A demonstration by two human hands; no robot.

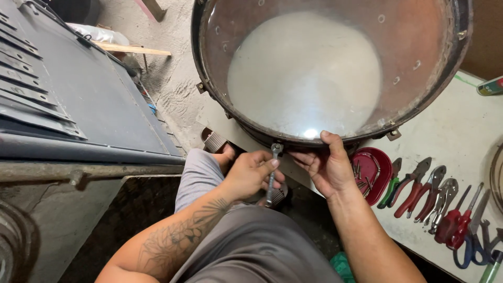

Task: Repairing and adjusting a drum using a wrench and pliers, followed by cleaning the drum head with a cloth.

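Risk, as I judge it: left hand point(251, 175) gripping wrench point(271, 178) may slip off bolt; right hand point(326, 165) clasping drum rim point(335, 140) just beside gets struck.

We are finding no screens and no signs here. Well to the right of the big round drum point(335, 78), at the very edge of view, we are noticing a small labelled container point(491, 86) lying on the white table point(450, 131), its wrapper green with red and yellow. Well to the drum's upper left, a crumpled whitish plastic bag point(99, 34) is lying.
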